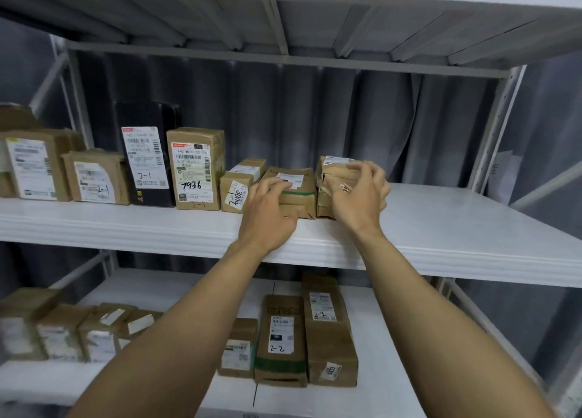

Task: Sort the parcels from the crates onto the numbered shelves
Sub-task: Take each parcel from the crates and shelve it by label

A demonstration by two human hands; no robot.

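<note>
On the white upper shelf stands a row of brown parcels. My left hand rests with its fingers spread on the front of a brown parcel with green tape. Just to the right, my right hand has its fingers curled round the right end of a crumpled brown parcel, which stands against the green-taped one. Left of them sit a small parcel marked in pen, a tall brown parcel marked 1936 and a black parcel marked 2-1.
More brown parcels fill the upper shelf's left end; its right part is bare. The lower shelf holds parcels marked 2-2 and several at the left. A grey curtain hangs behind. A metal upright stands at right.
</note>
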